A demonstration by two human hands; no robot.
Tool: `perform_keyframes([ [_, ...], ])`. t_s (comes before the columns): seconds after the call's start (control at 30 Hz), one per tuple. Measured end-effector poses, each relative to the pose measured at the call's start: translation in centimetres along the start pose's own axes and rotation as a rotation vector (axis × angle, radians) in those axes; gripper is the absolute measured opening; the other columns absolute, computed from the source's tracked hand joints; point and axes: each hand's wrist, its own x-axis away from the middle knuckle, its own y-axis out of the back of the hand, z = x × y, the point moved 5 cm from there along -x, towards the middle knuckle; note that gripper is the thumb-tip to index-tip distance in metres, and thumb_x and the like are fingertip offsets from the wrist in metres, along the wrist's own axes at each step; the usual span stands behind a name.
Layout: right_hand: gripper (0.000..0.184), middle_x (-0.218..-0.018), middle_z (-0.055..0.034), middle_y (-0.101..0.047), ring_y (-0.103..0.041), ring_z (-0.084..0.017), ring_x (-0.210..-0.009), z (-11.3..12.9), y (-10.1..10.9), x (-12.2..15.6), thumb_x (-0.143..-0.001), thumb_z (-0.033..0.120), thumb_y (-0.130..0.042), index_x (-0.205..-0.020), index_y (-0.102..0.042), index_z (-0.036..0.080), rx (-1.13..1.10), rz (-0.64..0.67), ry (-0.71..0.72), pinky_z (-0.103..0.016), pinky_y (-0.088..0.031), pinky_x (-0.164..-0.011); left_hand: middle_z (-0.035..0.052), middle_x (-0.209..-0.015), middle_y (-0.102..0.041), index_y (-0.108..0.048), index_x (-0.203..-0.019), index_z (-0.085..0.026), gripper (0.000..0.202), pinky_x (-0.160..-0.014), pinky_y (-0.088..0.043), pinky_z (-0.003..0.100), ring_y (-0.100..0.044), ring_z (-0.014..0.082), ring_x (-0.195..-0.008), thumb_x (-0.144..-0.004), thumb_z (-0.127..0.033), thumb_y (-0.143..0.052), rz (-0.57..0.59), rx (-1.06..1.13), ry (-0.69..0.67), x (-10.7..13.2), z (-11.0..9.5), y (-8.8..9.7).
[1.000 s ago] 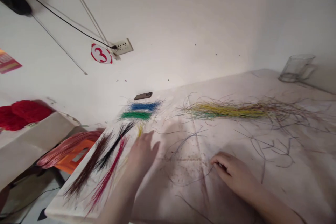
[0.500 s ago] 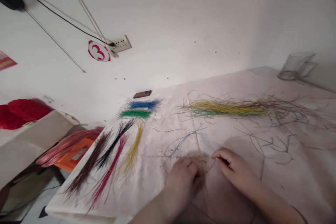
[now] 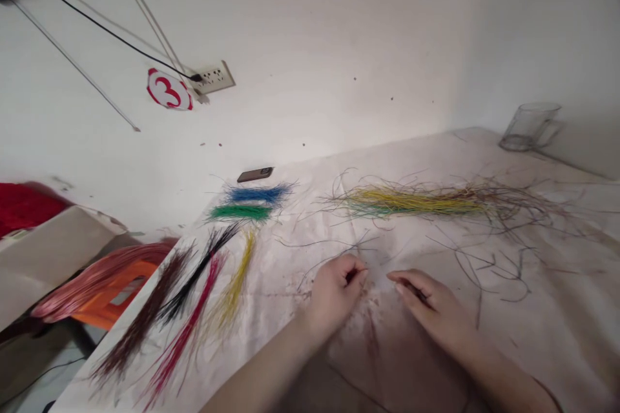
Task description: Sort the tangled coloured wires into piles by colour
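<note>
My left hand (image 3: 338,290) is raised over the cloth at the middle, thumb and forefinger pinched together. Facing it a short way off, my right hand (image 3: 429,300) is also closed in a pinch. Whatever thin strand the fingertips hold is too fine and blurred to make out. Beyond my left hand lie a few loose dark wires (image 3: 310,244), partly hidden by it. A tangle of dark wires (image 3: 501,271) rests beyond and right of my right hand. Farther back stretches a long mixed bundle of yellow, green and brownish wires (image 3: 421,201).
To the left lie sorted bundles: blue (image 3: 256,193), green (image 3: 242,211), black (image 3: 201,271), yellow (image 3: 237,281), red (image 3: 191,322) and dark brown (image 3: 145,316). A phone (image 3: 255,174) sits by the wall; a glass mug (image 3: 527,127) stands back right. An orange stool (image 3: 113,293) is beside the table.
My left hand has lifted and moved away from me, with its pinch turned into view. My right hand stays nearly in place. The whole view has shifted slightly.
</note>
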Motion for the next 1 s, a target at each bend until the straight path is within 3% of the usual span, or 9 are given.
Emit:
perform_keyframes([
  [0.1, 0.036, -0.096, -0.0078, -0.07, -0.065, -0.022, -0.087, 0.2, -0.4, -0.1, -0.083, 0.041, -0.049, -0.105, -0.067, 0.02, -0.047, 0.034, -0.014, -0.033, -0.051, -0.074, -0.0019, -0.069, -0.061, -0.062, -0.074, -0.019, 0.011, -0.063, -0.037, 0.021, -0.055, 0.0116, -0.068, -0.081, -0.014, -0.055, 0.106, -0.042, -0.122, 0.6, -0.5, -1.6],
  [0.2, 0.029, -0.089, -0.006, -0.07, -0.064, -0.021, -0.085, 0.8, -0.6, -0.3, -0.084, 0.039, -0.048, -0.093, -0.07, 0.022, -0.057, 0.085, -0.002, -0.032, -0.05, -0.076, -0.0014, -0.07, -0.062, -0.063, -0.075, -0.019, 0.011, -0.062, -0.036, 0.02, -0.056, 0.0116, -0.067, -0.08, -0.013, -0.056, 0.174, -0.075, -0.177, 1.1, -0.6, -2.5],
  [0.3, 0.03, -0.081, -0.0042, -0.069, -0.063, -0.02, -0.081, 1.2, -0.5, -0.4, -0.086, 0.04, -0.046, -0.08, -0.069, 0.022, -0.085, 0.117, -0.005, -0.032, -0.048, -0.076, -0.0014, -0.07, -0.063, -0.064, -0.075, -0.019, 0.011, -0.061, -0.037, 0.02, -0.057, 0.0116, -0.067, -0.081, -0.014, -0.057, 0.177, -0.077, -0.162, 1.2, -0.4, -2.1],
  [0.47, 0.033, -0.075, -0.0045, -0.066, -0.061, -0.021, -0.076, 0.4, 0.9, -0.3, -0.083, 0.049, -0.052, -0.077, -0.069, 0.021, -0.232, -0.081, -0.183, -0.031, -0.047, -0.069, -0.0016, -0.069, -0.063, -0.062, -0.072, -0.019, 0.014, -0.063, -0.037, 0.021, -0.057, 0.012, -0.068, -0.083, -0.015, -0.054, 0.14, -0.083, -0.09, 1.1, 0.3, -0.4],
  [0.63, 0.035, -0.067, -0.0031, -0.059, -0.05, -0.015, -0.054, -1.2, 1.2, 0.1, -0.077, 0.053, -0.057, -0.078, -0.069, 0.021, -0.44, -0.268, -0.318, -0.027, -0.036, -0.045, -0.0022, -0.066, -0.06, -0.06, -0.068, -0.019, 0.015, -0.059, -0.035, 0.021, -0.055, 0.012, -0.065, -0.08, -0.016, -0.051, 0.092, -0.127, 0.015, 0.8, 1.6, 1.2],
  [0.8, 0.028, -0.065, -0.0017, -0.055, -0.043, -0.013, -0.048, -2.4, 1.3, 0.1, -0.078, 0.05, -0.059, -0.077, -0.065, 0.023, -0.565, -0.365, -0.329, -0.027, -0.031, -0.04, -0.0025, -0.065, -0.059, -0.059, -0.067, -0.019, 0.014, -0.06, -0.034, 0.022, -0.054, 0.0126, -0.066, -0.077, -0.016, -0.049, 0.058, -0.15, 0.063, 0.4, 2.3, 2.4],
  [1.0, 0.026, -0.064, -0.0012, -0.051, -0.042, -0.014, -0.048, -1.9, 2.2, 0.0, -0.082, 0.049, -0.054, -0.079, -0.063, 0.024, -0.577, -0.446, -0.29, -0.03, -0.03, -0.039, -0.0038, -0.063, -0.056, -0.057, -0.068, -0.019, 0.014, -0.059, -0.034, 0.022, -0.052, 0.0122, -0.064, -0.079, -0.02, -0.049, 0.006, -0.148, 0.115, 0.2, 3.2, 3.7],
])
